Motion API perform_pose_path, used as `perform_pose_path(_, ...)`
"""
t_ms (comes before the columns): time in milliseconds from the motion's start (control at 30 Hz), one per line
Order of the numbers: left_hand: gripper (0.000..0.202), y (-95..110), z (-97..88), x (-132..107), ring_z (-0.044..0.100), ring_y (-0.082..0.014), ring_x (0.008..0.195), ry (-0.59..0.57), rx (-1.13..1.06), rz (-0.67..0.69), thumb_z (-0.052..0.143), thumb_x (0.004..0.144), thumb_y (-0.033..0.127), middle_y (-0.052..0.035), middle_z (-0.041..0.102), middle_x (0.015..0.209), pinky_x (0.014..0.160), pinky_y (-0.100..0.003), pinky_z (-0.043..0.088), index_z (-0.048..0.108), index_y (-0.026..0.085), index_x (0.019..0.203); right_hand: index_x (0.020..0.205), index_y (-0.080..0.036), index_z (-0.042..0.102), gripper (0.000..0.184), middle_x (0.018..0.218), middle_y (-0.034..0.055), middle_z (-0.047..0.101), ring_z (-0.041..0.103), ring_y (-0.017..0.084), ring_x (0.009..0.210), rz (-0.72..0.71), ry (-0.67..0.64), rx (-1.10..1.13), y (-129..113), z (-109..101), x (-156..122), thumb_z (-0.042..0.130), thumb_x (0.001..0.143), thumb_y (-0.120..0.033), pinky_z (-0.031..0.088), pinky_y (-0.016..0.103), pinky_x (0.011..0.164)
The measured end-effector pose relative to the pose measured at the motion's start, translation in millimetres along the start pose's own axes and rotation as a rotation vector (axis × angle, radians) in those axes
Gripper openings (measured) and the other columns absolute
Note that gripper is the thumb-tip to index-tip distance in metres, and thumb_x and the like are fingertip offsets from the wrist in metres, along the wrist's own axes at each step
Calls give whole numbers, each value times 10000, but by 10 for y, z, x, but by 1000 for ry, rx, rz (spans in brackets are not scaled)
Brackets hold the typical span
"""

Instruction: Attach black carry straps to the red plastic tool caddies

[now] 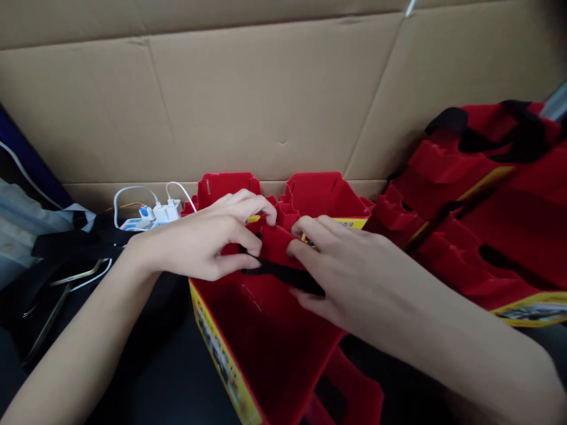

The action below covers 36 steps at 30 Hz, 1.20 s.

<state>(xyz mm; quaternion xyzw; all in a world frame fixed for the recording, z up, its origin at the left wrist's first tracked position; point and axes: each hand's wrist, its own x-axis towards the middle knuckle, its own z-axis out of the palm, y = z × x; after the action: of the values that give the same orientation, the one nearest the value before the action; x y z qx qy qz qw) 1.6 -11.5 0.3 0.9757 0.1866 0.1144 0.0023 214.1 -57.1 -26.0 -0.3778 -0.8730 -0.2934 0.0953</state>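
In the head view, a black strap stretches between my two hands, above a red plastic box with yellow printed sides. My left hand pinches the strap's left end between thumb and index finger, its other fingers bent over the box's red far wall. The strap's right part lies in my right hand, whose fingers curl round it and over the same wall. A small yellow piece shows by the right fingertips; my fingers hide part of it. Down inside, the box is dark.
A second red part stands behind the box, near a cardboard wall. More red boxes with black straps are stacked at right. A power strip with white plugs and cables is at left. Red and black pieces lie at the front.
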Motion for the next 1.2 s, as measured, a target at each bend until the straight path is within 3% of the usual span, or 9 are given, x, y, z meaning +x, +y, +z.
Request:
perform_pose_path(167,209,-125,-5,-18,458,-192,1037,62,-81,-51,481,849,229,-65,517,1103,936,-351,351,574,164,673,922,-203,530,194,880,46,558,539,172,737,-36,-135,261,179,-55,38,516,744,-279,392,272,564)
perform_pose_path(267,138,-166,31,4,461,-178,1053,117,-71,-58,461,864,214,-67,535,1097,959,-345,333,595,180,863,859,-204,508,127,811,30,555,523,151,658,18,-137,302,172,-74,56,510,754,-276,361,264,523)
perform_pose_path(400,272,-70,41,39,490,-168,1055,125,-133,-51,546,826,260,-49,574,1118,940,-306,353,534,202,1091,843,-206,511,138,806,20,562,531,149,657,28,-112,294,172,-60,52,523,776,-326,366,269,531)
perform_pose_path(500,285,58,50,76,560,-154,870,32,-184,-89,605,766,400,-12,625,967,798,-269,407,567,205,970,906,-220,527,246,850,14,578,559,166,716,22,-130,304,209,-62,18,570,759,-412,392,276,567)
perform_pose_path(567,253,116,79,104,549,-117,707,-17,-226,-164,528,811,435,10,619,833,657,-239,404,549,190,872,913,-222,535,322,854,19,584,566,173,703,23,-150,287,231,-66,-19,571,744,-493,389,282,557)
perform_pose_path(700,205,139,165,145,475,-88,593,-57,-248,-264,386,894,328,30,539,691,541,-221,348,470,176,786,790,-215,531,283,786,9,573,542,153,616,7,-141,225,250,-48,-75,515,787,-498,347,279,509)
perform_pose_path(867,122,132,203,156,494,-100,671,-68,-316,-185,537,807,252,20,541,794,569,-218,384,439,188,841,750,-211,518,87,787,0,568,538,135,647,-37,-98,266,270,-1,-47,538,795,-284,339,266,538)
perform_pose_path(1067,157,66,198,161,547,-128,858,146,-148,-76,498,818,108,-27,594,972,737,-249,415,499,175,960,824,-220,497,72,761,-20,576,519,104,602,19,-103,406,259,28,27,468,814,-155,354,249,559)
perform_pose_path(1200,93,-1,106,99,550,-145,791,37,18,-54,536,826,229,-22,631,889,743,-281,393,584,178,887,901,-221,488,163,729,-20,577,517,105,572,74,-69,414,270,51,11,550,754,-189,350,229,504)
